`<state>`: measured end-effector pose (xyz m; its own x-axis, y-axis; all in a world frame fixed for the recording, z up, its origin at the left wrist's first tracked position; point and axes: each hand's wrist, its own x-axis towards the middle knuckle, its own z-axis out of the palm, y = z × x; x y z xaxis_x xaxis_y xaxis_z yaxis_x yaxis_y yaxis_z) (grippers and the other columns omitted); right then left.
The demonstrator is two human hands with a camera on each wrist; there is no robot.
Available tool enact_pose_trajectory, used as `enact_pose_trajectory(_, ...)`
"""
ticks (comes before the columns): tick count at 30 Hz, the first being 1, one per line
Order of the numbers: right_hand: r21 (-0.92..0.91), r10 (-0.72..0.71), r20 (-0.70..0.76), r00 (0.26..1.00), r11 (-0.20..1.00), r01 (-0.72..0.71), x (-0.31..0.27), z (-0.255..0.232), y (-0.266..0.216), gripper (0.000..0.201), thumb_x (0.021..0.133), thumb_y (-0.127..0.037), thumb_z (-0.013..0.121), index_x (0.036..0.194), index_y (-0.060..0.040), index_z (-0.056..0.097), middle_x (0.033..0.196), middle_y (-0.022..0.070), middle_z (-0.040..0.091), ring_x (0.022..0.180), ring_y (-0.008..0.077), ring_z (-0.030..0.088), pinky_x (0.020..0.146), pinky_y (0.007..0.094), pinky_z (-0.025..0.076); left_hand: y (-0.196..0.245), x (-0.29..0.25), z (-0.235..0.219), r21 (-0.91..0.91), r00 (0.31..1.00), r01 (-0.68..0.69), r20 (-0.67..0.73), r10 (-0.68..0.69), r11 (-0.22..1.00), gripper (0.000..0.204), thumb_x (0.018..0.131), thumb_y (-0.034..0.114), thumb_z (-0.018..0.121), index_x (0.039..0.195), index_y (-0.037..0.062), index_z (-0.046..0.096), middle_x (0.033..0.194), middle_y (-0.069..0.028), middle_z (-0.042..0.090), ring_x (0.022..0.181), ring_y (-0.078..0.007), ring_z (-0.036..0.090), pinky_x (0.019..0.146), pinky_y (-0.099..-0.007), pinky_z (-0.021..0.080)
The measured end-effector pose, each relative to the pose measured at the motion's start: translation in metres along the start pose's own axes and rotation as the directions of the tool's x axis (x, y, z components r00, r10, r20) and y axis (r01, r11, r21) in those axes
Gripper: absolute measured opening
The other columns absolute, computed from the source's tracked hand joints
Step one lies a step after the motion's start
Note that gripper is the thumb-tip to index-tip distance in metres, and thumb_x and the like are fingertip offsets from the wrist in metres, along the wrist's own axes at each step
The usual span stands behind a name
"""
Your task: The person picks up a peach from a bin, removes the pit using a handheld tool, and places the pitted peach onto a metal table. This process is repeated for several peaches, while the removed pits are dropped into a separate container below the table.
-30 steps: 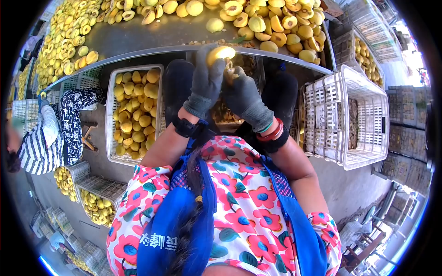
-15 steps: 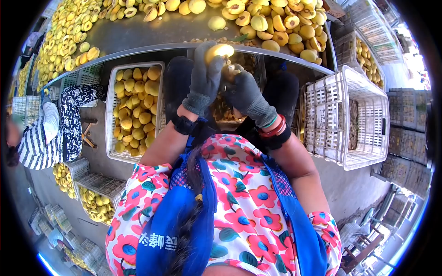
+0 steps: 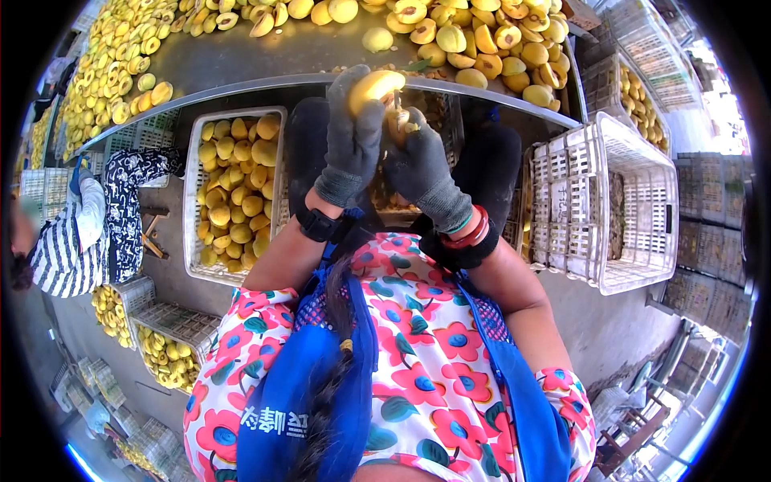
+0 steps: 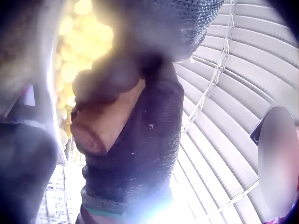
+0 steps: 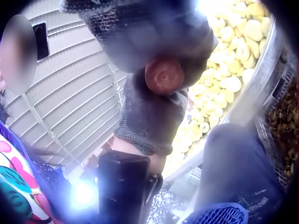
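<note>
Both hands have lifted slightly since a moment ago. Gloved left hand (image 3: pixel 351 136) curls around a yellow peach (image 3: pixel 373 84) above the table (image 3: pixel 265 60) edge, long axis tilted up-right. Right hand (image 3: pixel 419 165) grips a wooden-handled tool (image 4: pixel 105 123) against it. Flesh probably soft, slippery; hold by the rounded sides.

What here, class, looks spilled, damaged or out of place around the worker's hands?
Nothing stands out. The left hand grips a yellow fruit while the right hand works at it with a wooden-handled tool. Cut fruit lies heaped on the table, and the crates sit upright.
</note>
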<state>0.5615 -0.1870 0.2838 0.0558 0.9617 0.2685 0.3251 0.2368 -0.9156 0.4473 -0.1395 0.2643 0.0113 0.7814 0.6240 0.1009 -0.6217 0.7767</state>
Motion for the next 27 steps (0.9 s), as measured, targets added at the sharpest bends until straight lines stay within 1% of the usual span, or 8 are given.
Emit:
enact_pose_trajectory(6, -0.04, 0.089, 0.101, 0.991, 0.996, -0.085, 0.005, -0.005, -0.01, 0.031, 0.079, -0.011, 0.068, 0.1, 0.004, 0.051, 0.085, 0.0272, 0.063, 0.086, 0.0446, 0.062, 0.065, 0.0449, 0.05, 0.014, 0.007, -0.012, 0.062, 0.993, 0.017, 0.119, -0.024, 0.998, 0.038, 0.097, 0.024, 0.049, 0.124, -0.0036, 0.045, 0.122, -0.0179, 0.049, 0.112, -0.0286, 0.052, 0.096, -0.0371, 0.043)
enact_pose_trajectory(9, -0.176, 0.06, 0.106, 0.993, 0.984, -0.04, 0.004, -0.004, -0.011, 0.02, 0.084, -0.005, 0.061, 0.1, 0.0015, 0.051, 0.081, 0.0248, 0.062, 0.076, 0.0405, 0.064, 0.064, 0.042, 0.049, 0.017, 0.009, -0.013, 0.064, 0.985, 0.132, 0.102, -0.138, 0.989, 0.038, 0.098, 0.024, 0.047, 0.124, -0.0033, 0.045, 0.121, -0.0172, 0.05, 0.109, -0.0274, 0.054, 0.095, -0.037, 0.044)
enact_pose_trajectory(12, -0.016, -0.161, 0.115, 0.98, 0.986, 0.164, 0.009, 0.0, 0.001, 0.022, 0.083, -0.004, 0.061, 0.102, 0.0009, 0.051, 0.077, 0.0194, 0.063, 0.064, 0.0334, 0.064, 0.055, 0.0384, 0.049, 0.027, 0.013, -0.015, -0.002, 0.972, 0.204, 0.124, -0.202, 0.979, 0.038, 0.098, 0.025, 0.047, 0.124, -0.0025, 0.046, 0.12, -0.0163, 0.051, 0.105, -0.0262, 0.056, 0.092, -0.036, 0.046)
enact_pose_trajectory(15, 0.326, 0.085, 0.352, 0.932, 0.922, -0.208, 0.009, -0.011, -0.01, 0.02, 0.084, -0.005, 0.061, 0.102, -0.0002, 0.052, 0.072, 0.0089, 0.059, 0.056, 0.021, 0.058, 0.049, 0.0314, 0.046, 0.021, 0.013, -0.017, 0.012, 0.977, 0.153, 0.15, -0.153, 0.988, 0.039, 0.097, 0.025, 0.049, 0.125, -0.002, 0.045, 0.119, -0.0158, 0.052, 0.103, -0.025, 0.058, 0.09, -0.0346, 0.048)
enact_pose_trajectory(18, 0.45, 0.28, 0.585, 0.761, 0.668, -0.592, 0.011, -0.026, -0.023, 0.016, 0.085, -0.004, 0.06, 0.099, 0.0021, 0.056, 0.071, 0.0017, 0.056, 0.054, 0.0137, 0.054, 0.05, 0.0292, 0.045, 0.014, 0.017, -0.023, 0.013, 0.981, 0.039, 0.187, -0.04, 0.999, 0.041, 0.097, 0.026, 0.051, 0.126, -0.0017, 0.046, 0.117, -0.0152, 0.054, 0.104, -0.0233, 0.058, 0.089, -0.0334, 0.049)
enact_pose_trajectory(22, 0.476, 0.264, 0.722, 0.64, 0.482, -0.736, 0.009, -0.037, -0.025, 0.015, 0.087, -0.006, 0.06, 0.099, 0.0014, 0.057, 0.068, 0.0016, 0.055, 0.053, 0.0088, 0.051, 0.047, 0.0249, 0.041, 0.022, 0.02, -0.023, -0.055, 0.975, 0.104, 0.205, -0.091, 0.993, 0.047, 0.096, 0.038, 0.051, 0.124, 0.0005, 0.052, 0.111, -0.0135, 0.063, 0.1, -0.0225, 0.062, 0.087, -0.0342, 0.05)
enact_pose_trajectory(24, 0.433, 0.272, 0.685, 0.676, 0.594, -0.678, 0.008, -0.035, -0.022, 0.016, 0.087, -0.007, 0.061, 0.099, 0.0007, 0.057, 0.069, 0.0009, 0.055, 0.055, 0.008, 0.051, 0.049, 0.024, 0.041, 0.017, 0.022, -0.029, -0.047, 0.952, 0.137, 0.284, -0.118, 0.989, 0.047, 0.096, 0.038, 0.052, 0.123, 0.0005, 0.053, 0.112, -0.0131, 0.063, 0.101, -0.0216, 0.061, 0.088, -0.0339, 0.049)
enact_pose_trajectory(27, 0.297, 0.273, 0.66, 0.7, 0.761, -0.577, 0.008, -0.033, -0.019, 0.018, 0.086, -0.008, 0.063, 0.101, 0.0, 0.058, 0.07, -0.0004, 0.055, 0.057, 0.007, 0.051, 0.052, 0.0231, 0.042, 0.003, 0.014, -0.032, -0.29, 0.914, 0.281, 0.371, -0.163, 0.915, 0.038, 0.095, 0.026, 0.055, 0.123, 0.0005, 0.051, 0.118, -0.0125, 0.055, 0.104, -0.021, 0.058, 0.088, -0.0332, 0.051)
